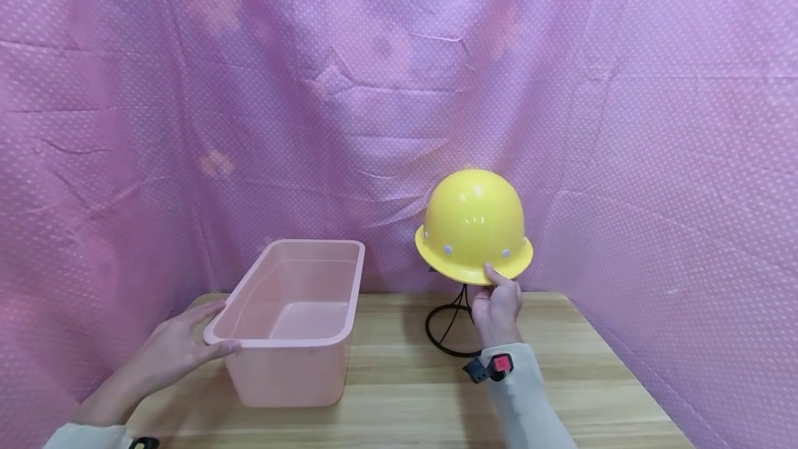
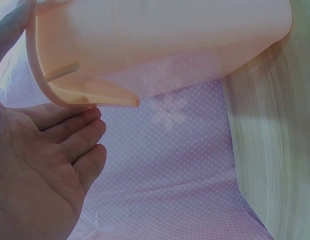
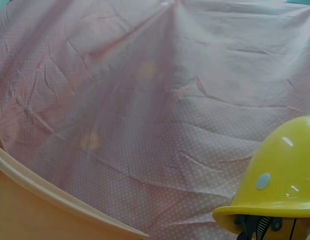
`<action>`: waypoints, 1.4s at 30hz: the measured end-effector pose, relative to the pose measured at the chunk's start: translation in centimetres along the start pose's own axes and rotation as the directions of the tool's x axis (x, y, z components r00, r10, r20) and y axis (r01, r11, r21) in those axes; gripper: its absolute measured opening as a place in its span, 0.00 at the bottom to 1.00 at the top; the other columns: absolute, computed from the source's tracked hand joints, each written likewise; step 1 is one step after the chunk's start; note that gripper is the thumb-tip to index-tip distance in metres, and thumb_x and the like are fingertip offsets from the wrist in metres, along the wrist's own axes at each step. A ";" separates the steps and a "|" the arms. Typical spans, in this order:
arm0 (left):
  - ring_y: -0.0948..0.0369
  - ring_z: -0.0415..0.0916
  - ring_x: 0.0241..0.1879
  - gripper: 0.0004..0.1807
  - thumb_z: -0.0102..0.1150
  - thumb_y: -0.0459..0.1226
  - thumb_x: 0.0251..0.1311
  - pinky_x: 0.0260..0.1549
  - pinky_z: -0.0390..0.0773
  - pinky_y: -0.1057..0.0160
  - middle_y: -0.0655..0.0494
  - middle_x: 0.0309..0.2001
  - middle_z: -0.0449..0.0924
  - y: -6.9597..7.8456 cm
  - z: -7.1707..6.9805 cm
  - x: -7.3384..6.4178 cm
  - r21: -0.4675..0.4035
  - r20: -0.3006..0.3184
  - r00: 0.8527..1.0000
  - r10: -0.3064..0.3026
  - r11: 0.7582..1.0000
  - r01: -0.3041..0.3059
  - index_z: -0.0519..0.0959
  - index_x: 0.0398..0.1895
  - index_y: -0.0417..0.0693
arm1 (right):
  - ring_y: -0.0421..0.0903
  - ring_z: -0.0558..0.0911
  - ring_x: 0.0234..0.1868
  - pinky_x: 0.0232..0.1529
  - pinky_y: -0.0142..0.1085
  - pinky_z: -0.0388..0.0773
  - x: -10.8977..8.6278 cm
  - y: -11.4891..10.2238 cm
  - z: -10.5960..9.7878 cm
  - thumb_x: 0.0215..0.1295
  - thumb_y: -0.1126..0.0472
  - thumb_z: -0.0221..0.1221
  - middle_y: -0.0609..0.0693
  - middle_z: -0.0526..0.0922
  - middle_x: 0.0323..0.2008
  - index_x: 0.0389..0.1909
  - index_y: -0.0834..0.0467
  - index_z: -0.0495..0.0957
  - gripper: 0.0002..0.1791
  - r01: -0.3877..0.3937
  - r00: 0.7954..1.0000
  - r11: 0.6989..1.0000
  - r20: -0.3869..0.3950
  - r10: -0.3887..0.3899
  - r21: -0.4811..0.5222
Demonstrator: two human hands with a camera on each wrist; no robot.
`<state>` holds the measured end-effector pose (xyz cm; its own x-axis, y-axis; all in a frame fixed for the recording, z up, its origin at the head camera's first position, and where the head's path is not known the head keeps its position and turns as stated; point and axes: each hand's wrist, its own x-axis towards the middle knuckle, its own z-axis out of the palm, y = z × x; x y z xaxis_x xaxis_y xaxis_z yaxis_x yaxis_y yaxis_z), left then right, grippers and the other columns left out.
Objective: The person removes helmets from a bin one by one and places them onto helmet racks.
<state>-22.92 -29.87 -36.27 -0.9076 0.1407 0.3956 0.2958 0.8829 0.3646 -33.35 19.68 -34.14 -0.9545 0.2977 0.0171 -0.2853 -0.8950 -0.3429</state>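
A yellow hard hat (image 1: 475, 224) sits above a black wire stand (image 1: 450, 348); the stand's top is hidden beneath it. With the thumb over the front brim and the fingers underneath, my right hand (image 1: 499, 307) grips the hat. In the right wrist view the hard hat (image 3: 290, 175) shows at lower right, dark straps under its brim. My left hand (image 1: 174, 348) is at the near left corner of a pink plastic bin (image 1: 283, 376), thumb at the front rim. In the left wrist view the left hand's (image 2: 42, 165) extended fingers touch the bin's rim (image 2: 44, 87) from outside.
Both bin and stand are on a light wooden table (image 1: 399, 393), the bin left of the stand. A pink-purple dotted curtain (image 1: 386, 109) hangs behind and along both sides. A dark watch-like device (image 1: 499, 367) is strapped to the right wrist.
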 end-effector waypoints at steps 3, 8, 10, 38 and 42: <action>0.24 0.72 0.59 0.48 0.69 0.58 0.58 0.48 0.69 0.18 0.26 0.68 0.69 0.1 0.1 0.0 -0.002 -0.002 1.000 0.005 1.000 -0.005 0.65 0.74 0.40 | 0.43 0.71 0.72 0.61 0.32 0.81 0.1 -0.4 -0.1 0.69 0.80 0.49 0.46 0.72 0.67 0.76 0.55 0.60 0.37 -0.015 1.000 1.000 -0.013 0.016 0.022; 0.22 0.67 0.63 0.49 0.69 0.58 0.57 0.50 0.68 0.18 0.27 0.69 0.69 0.1 -0.1 0.3 -0.002 -0.010 1.000 0.005 1.000 -0.005 0.65 0.73 0.38 | 0.44 0.70 0.73 0.60 0.32 0.82 0.1 -1.0 0.2 0.67 0.81 0.49 0.47 0.70 0.71 0.76 0.55 0.60 0.38 -0.026 0.999 1.000 -0.047 0.027 0.018; 0.22 0.67 0.63 0.49 0.70 0.58 0.56 0.51 0.68 0.19 0.26 0.69 0.68 0.2 -0.3 0.4 -0.001 -0.013 1.000 0.005 1.000 -0.005 0.65 0.73 0.37 | 0.43 0.69 0.73 0.61 0.32 0.82 0.2 -1.2 0.4 0.67 0.82 0.49 0.47 0.69 0.72 0.76 0.55 0.60 0.38 -0.026 0.998 1.000 -0.057 0.026 0.004; 0.23 0.65 0.65 0.49 0.70 0.59 0.55 0.53 0.67 0.20 0.28 0.68 0.70 0.0 -0.1 -0.1 0.014 -0.033 0.999 -0.016 1.000 0.017 0.67 0.73 0.40 | 0.40 0.84 0.43 0.45 0.27 0.85 -0.1 -0.7 -0.6 0.66 0.76 0.59 0.45 0.82 0.45 0.62 0.52 0.70 0.27 -0.023 0.999 0.989 -0.038 0.017 -0.147; 0.22 0.64 0.65 0.49 0.69 0.60 0.56 0.52 0.67 0.19 0.27 0.69 0.69 0.1 -0.1 -0.1 0.016 -0.018 1.000 -0.022 1.000 0.022 0.66 0.73 0.40 | 0.40 0.83 0.43 0.41 0.27 0.84 -0.2 -1.0 -0.7 0.66 0.75 0.60 0.45 0.80 0.45 0.60 0.51 0.71 0.26 -0.043 0.999 0.985 -0.022 0.040 -0.167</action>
<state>-22.74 -29.85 -36.15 -0.9084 0.1130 0.4026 0.2706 0.8929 0.3599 -32.85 20.74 -34.47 -0.9629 0.2694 -0.0174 -0.2257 -0.8387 -0.4957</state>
